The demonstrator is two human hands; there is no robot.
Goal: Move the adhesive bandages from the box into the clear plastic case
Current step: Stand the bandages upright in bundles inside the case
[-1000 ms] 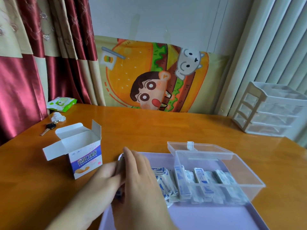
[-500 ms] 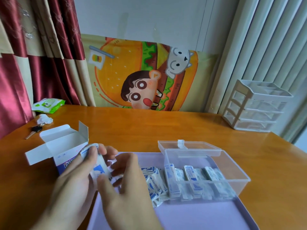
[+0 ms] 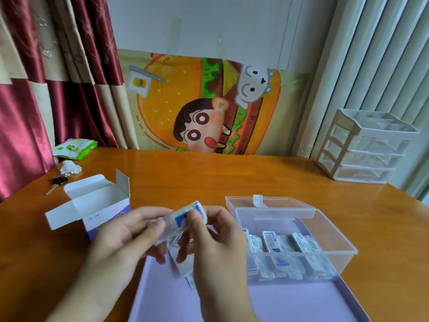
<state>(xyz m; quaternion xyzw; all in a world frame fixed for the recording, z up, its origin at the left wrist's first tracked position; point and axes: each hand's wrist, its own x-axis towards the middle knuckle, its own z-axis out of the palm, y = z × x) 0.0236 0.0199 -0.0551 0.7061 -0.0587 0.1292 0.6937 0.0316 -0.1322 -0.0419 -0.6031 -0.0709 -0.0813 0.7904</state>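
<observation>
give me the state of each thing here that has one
white cardboard bandage box: upright, flaps open
clear plastic case: lid open, bandages inside
wrapped adhesive bandages: held above the lilac tray
left hand: gripping the bandages
right hand: pinching the bandages
white plastic drawer unit: drawers shut

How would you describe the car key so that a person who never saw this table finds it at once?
Look at the far left corner of the orange wooden table, near the red curtain. Nearer than the green wipes packet and the crumpled white tissue, and left of the open bandage box, lies the car key. It alone there has a black head and a thin metal blade.
</observation>
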